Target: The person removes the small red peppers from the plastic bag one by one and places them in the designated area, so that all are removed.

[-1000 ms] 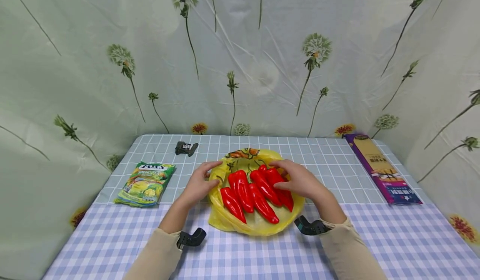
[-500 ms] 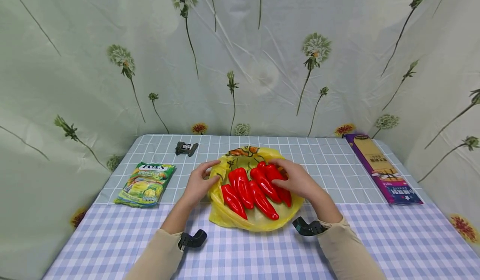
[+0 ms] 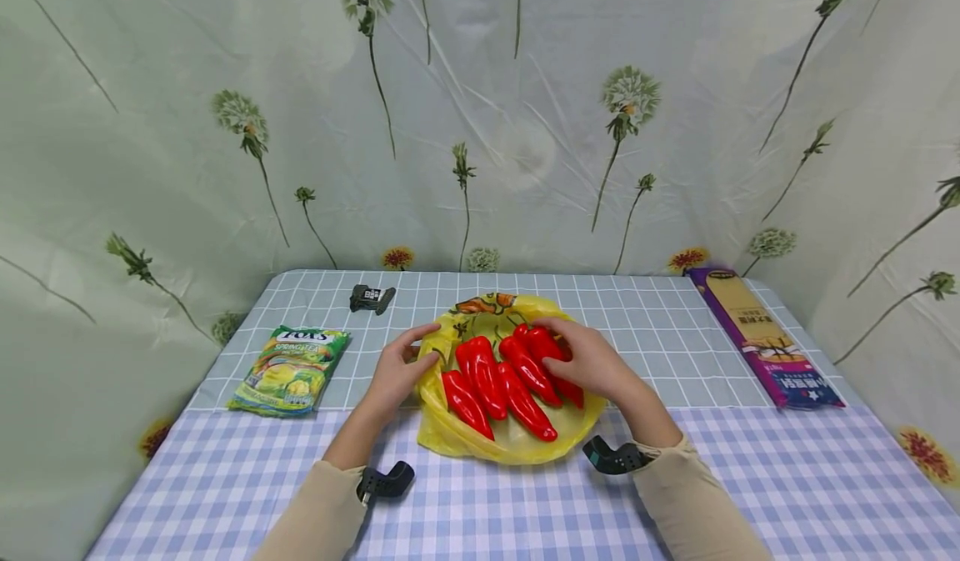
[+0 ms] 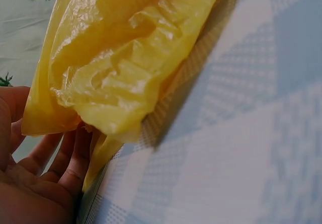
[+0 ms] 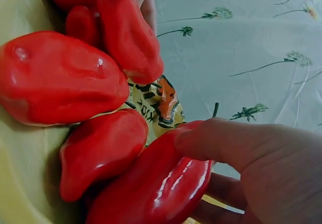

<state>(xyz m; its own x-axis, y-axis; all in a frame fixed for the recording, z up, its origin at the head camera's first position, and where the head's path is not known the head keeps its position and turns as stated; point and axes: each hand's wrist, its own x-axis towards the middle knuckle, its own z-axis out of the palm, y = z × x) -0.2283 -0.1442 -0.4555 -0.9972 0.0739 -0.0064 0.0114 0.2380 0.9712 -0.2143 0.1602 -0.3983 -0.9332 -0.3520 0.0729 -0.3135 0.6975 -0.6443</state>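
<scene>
**Yellow bag [image 3: 450, 432] of red peppers [image 3: 483, 378], held from both sides**

The bag sits at the middle of the tabletop [image 3: 495, 511], about midway between its left and right edges. Its mouth is spread wide like a bowl, so the peppers lie in plain view.

The left hand [image 3: 396, 371] has its grip on the bag's left rim, thumb on the near side and fingers behind, probably to stop the thin film sagging.

The right hand [image 3: 592, 363] is at the right rim. Its grip is on the outermost pepper [image 5: 161, 183], thumb on top and fingers underneath, likely because a slick, rounded skin needs support from 2 sides. Whether film is caught too, I cannot tell.

A green snack packet [image 3: 292, 371] lies near the left edge, a small dark object [image 3: 372, 298] towards the far left corner, and a long purple packet [image 3: 765, 340] along the right edge, seemingly out of the hands' way.
</scene>
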